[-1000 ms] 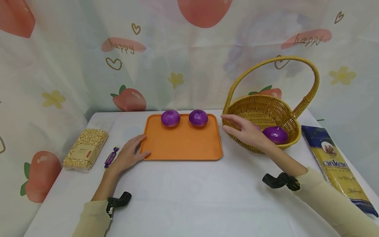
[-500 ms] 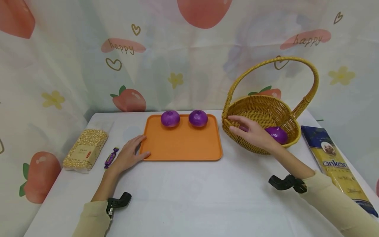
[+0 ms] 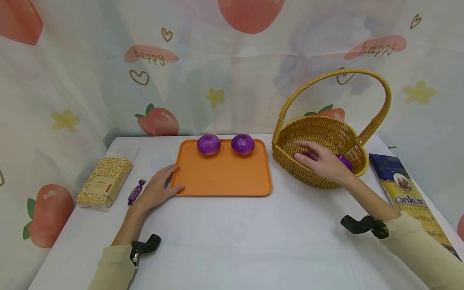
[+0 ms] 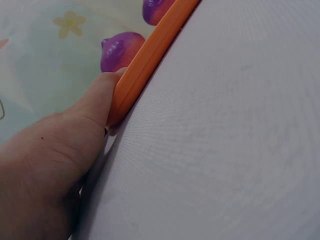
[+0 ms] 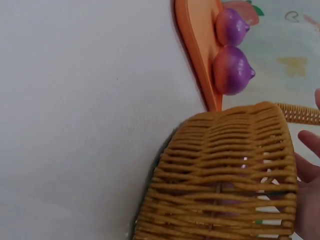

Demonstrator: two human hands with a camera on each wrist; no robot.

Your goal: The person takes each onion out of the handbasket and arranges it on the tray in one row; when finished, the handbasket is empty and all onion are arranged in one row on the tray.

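My left hand (image 3: 158, 186) holds the left edge of an orange tray (image 3: 221, 177); in the left wrist view its thumb (image 4: 97, 97) lies over the rim. On the tray's far side sit two purple onions, the left onion (image 3: 208, 145) and the right onion (image 3: 243, 144). My right hand (image 3: 324, 163) reaches into a wicker basket (image 3: 290, 165), its fingers spread and lightly bent. Beneath those fingers a purple onion (image 3: 309, 154) shows, mostly hidden. Another onion (image 3: 346, 162) lies in the basket behind the hand, partly covered. In the right wrist view the basket's wall hides much of the hand.
A bag of yellow kernels (image 3: 105, 181) and a purple-wrapped candy (image 3: 136, 192) lie at the left. To the basket's right is a blue and gold packet (image 3: 406, 189). The tall basket handle (image 3: 342, 71) arches above the basket. A white cloth (image 3: 232, 241) covers the table.
My right hand has moved rightward, from the basket's left rim to further inside it, over the onions. My left hand and the tray have stayed put.
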